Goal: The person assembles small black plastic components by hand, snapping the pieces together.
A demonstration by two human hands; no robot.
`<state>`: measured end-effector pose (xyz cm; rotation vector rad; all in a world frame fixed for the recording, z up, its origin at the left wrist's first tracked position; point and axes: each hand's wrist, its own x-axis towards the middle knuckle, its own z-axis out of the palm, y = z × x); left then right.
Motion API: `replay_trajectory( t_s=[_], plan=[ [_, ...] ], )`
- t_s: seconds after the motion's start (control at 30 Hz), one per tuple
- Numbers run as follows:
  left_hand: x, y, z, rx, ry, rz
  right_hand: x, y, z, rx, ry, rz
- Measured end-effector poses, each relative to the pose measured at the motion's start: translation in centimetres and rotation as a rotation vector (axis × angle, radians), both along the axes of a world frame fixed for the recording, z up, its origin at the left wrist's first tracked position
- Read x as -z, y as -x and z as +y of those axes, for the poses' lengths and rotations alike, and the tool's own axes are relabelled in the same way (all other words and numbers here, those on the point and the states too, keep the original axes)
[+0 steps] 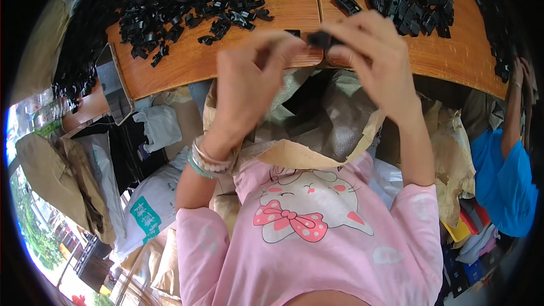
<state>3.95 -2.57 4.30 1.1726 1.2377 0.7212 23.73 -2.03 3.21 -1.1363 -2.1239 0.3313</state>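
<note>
My right hand (377, 59) is raised over the front edge of the table, its thumb and fingers pinched on a small black plastic part (319, 39). Close by on the left, my left hand (249, 82) has its thumb and fingertips drawn together, smeared by motion. A dark bit (293, 33) shows at its fingertips; whether they hold it I cannot tell. Below both hands, an open brown paper sack (294, 153) with a grey woven lining gapes between my body and the table. One longer black plastic part (346, 1) lies beyond my right hand.
Heaps of black plastic parts (170, 17) cover the back and left of the wooden table (187, 71), with another pile (419, 14) at right. White and brown sacks (153, 207) stand at left. A person in blue (504, 175) is at the far right.
</note>
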Motion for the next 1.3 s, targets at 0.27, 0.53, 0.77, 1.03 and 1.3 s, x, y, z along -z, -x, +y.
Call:
replay_trajectory(
  t_s=[0.27, 0.53, 0.77, 1.03, 1.3],
  plan=[
    [2.8, 1.8, 3.9, -0.002, -1.061, 0.83, -0.4, -0.2, 3.3, 0.072, -0.057, -0.23],
    [3.2, 2.0, 2.9, 0.074, -0.978, 0.764, -0.8, 5.1, 9.0, -0.095, -0.208, -0.089],
    [2.7, 1.9, 2.2, -0.094, -0.901, 0.448, 0.3, 9.6, 9.8, 0.113, -0.139, 0.08],
    [3.0, -0.1, 1.5, 0.035, -0.75, 0.227, -4.9, 5.0, 5.0, 0.359, 0.502, 1.025],
    [3.3, 1.1, 1.5, 0.065, -0.754, 0.251, -1.8, 0.4, 0.3, 0.027, 0.623, 0.419]
  ],
)
